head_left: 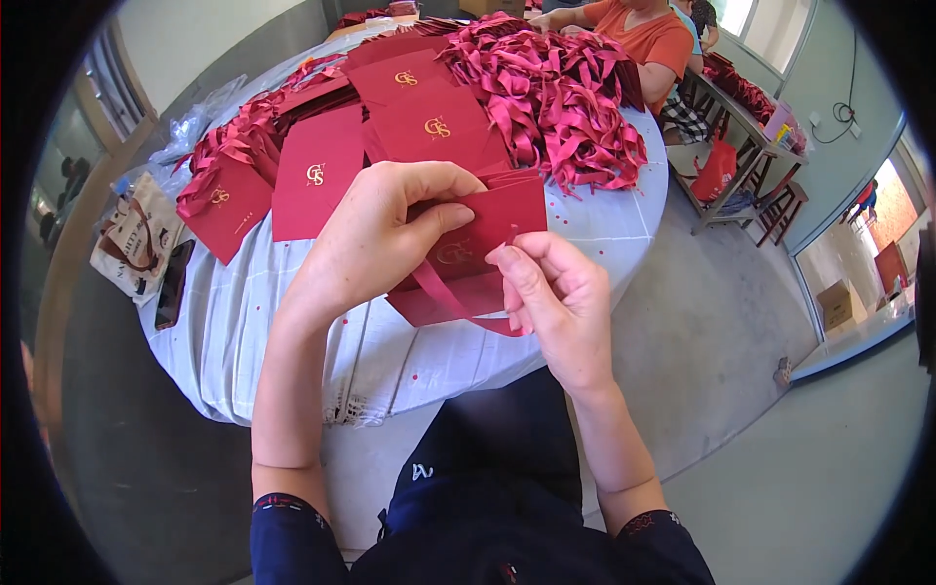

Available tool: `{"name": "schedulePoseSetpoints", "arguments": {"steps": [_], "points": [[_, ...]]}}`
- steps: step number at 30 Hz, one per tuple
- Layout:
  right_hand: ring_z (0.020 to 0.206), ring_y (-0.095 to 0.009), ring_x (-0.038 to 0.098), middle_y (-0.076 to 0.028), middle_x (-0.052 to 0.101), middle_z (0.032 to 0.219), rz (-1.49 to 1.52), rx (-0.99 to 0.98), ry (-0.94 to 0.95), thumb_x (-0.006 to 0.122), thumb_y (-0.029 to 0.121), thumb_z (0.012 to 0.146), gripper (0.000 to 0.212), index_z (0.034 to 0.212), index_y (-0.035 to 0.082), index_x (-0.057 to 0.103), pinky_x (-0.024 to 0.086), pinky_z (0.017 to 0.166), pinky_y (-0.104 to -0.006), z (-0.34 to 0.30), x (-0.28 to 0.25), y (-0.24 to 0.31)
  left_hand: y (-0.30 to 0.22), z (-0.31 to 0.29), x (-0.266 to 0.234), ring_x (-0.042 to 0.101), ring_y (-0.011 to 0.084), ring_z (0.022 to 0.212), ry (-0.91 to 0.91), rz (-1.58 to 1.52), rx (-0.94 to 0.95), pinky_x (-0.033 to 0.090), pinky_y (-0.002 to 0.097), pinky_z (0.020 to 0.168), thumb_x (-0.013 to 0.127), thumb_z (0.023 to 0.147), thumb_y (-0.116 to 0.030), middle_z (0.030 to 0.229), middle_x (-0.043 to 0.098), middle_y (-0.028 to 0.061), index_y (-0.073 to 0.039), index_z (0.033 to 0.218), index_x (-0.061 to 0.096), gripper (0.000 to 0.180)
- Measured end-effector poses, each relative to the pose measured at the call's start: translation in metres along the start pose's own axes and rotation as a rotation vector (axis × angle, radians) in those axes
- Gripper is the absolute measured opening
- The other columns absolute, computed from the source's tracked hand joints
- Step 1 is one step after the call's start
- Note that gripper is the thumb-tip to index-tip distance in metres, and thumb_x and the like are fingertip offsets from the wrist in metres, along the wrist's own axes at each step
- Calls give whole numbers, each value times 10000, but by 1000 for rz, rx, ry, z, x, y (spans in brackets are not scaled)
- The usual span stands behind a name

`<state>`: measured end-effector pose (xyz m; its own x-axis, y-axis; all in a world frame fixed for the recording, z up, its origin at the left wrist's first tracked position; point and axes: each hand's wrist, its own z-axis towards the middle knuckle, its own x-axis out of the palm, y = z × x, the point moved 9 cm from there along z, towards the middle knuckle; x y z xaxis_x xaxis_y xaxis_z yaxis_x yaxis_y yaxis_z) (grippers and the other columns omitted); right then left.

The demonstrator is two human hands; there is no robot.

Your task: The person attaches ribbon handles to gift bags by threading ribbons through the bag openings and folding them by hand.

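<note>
A dark red paper gift bag with a gold emblem is held up over the near part of the table. Closed on its top edge, my left hand has the thumb on the front face and the fingers partly hidden behind. A red ribbon hangs in a loop across the bag's front and runs toward my right hand. That hand pinches the ribbon's tip between thumb and forefinger, just in front of the bag's right side.
Flat red gift bags overlap on the cloth-covered round table. Behind lies a heap of red ribbon handles. At the left are a phone and a canvas pouch. A person in orange sits at the far right.
</note>
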<state>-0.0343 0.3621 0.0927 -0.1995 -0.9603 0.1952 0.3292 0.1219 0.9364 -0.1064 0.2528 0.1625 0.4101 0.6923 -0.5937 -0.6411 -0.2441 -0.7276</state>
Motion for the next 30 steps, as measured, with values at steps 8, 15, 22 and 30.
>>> {"name": "schedulePoseSetpoints", "arguments": {"steps": [8,15,22,30], "points": [[599,2,450,29,567,687,-264,-172,-46,598,144,941,183,857,-16,630,340,507,-181,9,8,13,0,-6,-3,606,95,759,-42,-35,38,501,257,710,611,840,11,825,680,89,54,1005,647,174],[668,-19,501,12,599,735,-298,-161,-26,605,123,928,165,854,-22,630,391,574,-184,10,5,20,-5,-7,-1,620,104,760,-29,-18,55,496,253,725,616,832,21,840,691,89,52,982,652,157],[649,-17,489,15,594,728,-308,-106,33,608,149,925,183,848,-15,633,368,546,-183,10,5,22,-19,-11,-2,569,149,687,-66,134,91,413,286,730,647,807,-18,828,692,104,9,952,677,151],[645,-20,480,21,583,715,-308,-63,95,614,158,916,189,826,-7,638,367,558,-191,12,3,21,-24,-14,-1,588,224,592,-119,209,214,451,304,634,635,801,-20,703,644,133,-6,947,677,152]]}}
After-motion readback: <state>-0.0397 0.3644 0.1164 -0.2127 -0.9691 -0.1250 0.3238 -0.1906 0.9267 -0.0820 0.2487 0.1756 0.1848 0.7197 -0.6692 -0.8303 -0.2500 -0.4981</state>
